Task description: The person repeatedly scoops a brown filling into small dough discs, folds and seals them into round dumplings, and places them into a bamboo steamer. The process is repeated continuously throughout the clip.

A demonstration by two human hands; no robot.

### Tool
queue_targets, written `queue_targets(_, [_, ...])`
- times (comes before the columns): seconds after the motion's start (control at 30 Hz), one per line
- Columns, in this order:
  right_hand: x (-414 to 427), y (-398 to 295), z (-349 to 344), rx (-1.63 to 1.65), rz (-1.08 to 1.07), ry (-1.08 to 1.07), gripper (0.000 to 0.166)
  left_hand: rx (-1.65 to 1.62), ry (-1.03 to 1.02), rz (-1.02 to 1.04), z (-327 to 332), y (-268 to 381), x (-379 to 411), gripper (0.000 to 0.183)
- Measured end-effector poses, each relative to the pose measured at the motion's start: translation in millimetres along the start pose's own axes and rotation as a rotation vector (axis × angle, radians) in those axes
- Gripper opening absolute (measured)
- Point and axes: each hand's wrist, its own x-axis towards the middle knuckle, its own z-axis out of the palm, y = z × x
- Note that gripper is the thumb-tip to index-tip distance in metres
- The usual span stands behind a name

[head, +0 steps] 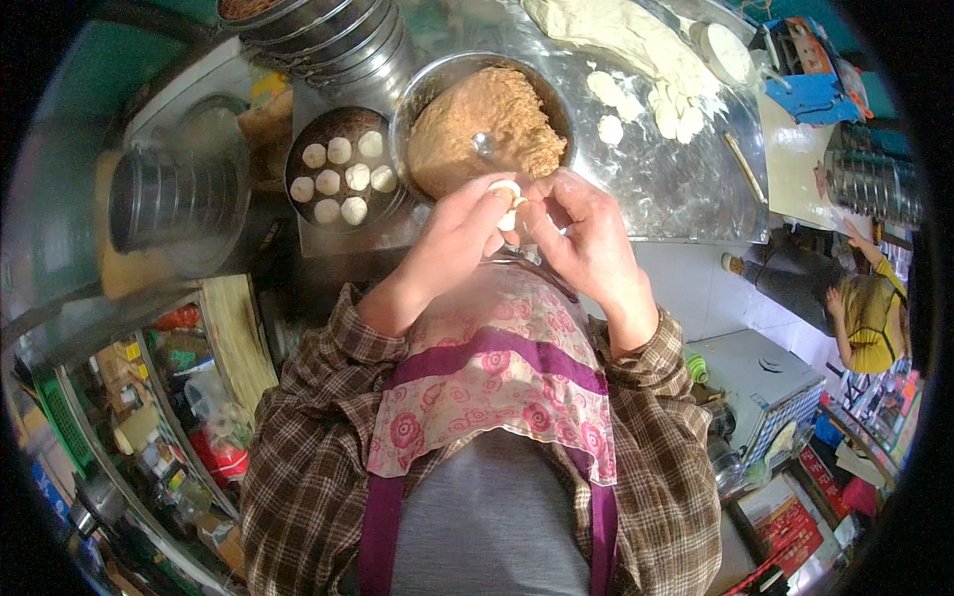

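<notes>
Between both hands, just over the near rim of the bowl, is a small piece of white dough (508, 216) folded around some brown filling. My left hand (466, 223) cups it from the left. The fingers of my right hand (577, 216) pinch its right side. Beyond them a large steel bowl (400, 119) holds a big mound of brown filling (477, 127). To the left, a round steamer tray (298, 205) carries several round white buns (357, 176). Flat dough rounds (610, 130) lie on the floured steel table (671, 201) at the right, below a long mass of dough (618, 30).
A thin wooden rolling pin (745, 167) lies near the table's right edge. Stacked metal steamers (335, 37) stand behind the tray, and another stack (179, 201) is at the left. A person in yellow (872, 320) is off to the right, near a white cabinet (753, 365).
</notes>
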Motion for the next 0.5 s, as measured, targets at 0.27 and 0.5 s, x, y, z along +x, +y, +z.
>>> queue_targets(0.27, [1.2,-1.4,0.6,-0.027,-0.066,-0.023,0.010,-0.136,-0.186,-0.099,-11.1,8.9,2.9,0.045])
queue_targets(0.5, [3.7,-3.4,-0.6,-0.055,-0.138,0.005,0.009,-0.063,-0.063,-0.012,-7.8,-1.5,3.3,0.044])
